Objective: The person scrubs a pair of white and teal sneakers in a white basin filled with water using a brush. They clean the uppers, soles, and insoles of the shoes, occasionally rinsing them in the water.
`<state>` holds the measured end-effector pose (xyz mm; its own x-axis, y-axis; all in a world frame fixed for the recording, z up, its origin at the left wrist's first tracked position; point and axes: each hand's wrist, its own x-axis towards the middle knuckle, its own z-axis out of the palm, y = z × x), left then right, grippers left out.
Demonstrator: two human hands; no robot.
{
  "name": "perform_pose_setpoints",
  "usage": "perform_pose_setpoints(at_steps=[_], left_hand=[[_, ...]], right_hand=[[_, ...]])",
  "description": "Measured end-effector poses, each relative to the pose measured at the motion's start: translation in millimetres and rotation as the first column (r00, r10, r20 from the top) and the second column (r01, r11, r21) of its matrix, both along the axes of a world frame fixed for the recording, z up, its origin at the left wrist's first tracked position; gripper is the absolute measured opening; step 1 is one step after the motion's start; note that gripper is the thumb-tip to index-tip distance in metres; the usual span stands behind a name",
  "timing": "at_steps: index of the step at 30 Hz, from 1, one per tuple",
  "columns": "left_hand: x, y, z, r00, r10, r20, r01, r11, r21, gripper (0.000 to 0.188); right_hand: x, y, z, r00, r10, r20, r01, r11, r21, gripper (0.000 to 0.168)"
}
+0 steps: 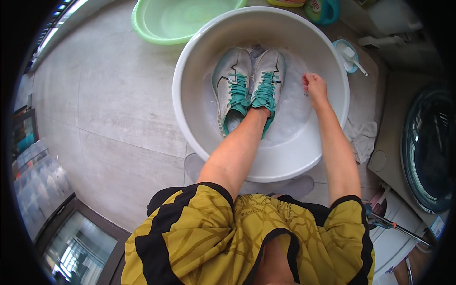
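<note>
Two pale sneakers with teal laces lie side by side, toes away from me, in a large white basin holding cloudy, sudsy water. My left hand (264, 111) reaches into the opening of the right-hand sneaker (273, 66); its fingers are hidden inside the shoe. The left-hand sneaker (233, 67) stands next to it, its opening uncovered. Over the water at the right side of the basin (180, 92), my right hand (315, 85) is held with curled fingers, and nothing shows in it.
A light green basin (139, 30) sits beyond on the left. Right of the white basin are a small blue bowl (338, 44) with white powder and a scoop (356, 63), a crumpled cloth (365, 137) and a front-loading washing machine (383, 142). A teal bottle (329, 12) stands behind.
</note>
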<state>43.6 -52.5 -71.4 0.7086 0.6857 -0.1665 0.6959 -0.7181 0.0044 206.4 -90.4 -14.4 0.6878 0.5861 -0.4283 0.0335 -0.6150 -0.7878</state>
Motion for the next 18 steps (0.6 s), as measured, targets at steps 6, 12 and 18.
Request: perform_pose_setpoints(at_steps=[6,12,18], left_hand=[[-4,1,-14,0.860,0.085,0.503,-0.032,0.993,-0.113,0.037],[-5,3,10,-0.119,0.899,-0.421,0.768,-0.186,-0.613,0.033],[1,3,12,-0.098,0.917,-0.387,0.889,-0.094,-0.449,0.036]], right_hand=[[-15,11,-77,0.728,-0.465,-0.503,0.520,0.853,-0.037,0.028],[-88,58,24,0.835,0.360,-0.416,-0.308,0.932,0.190,0.025],[-74,88,10,0.831,0.547,0.104,-0.545,0.837,-0.046,0.022]])
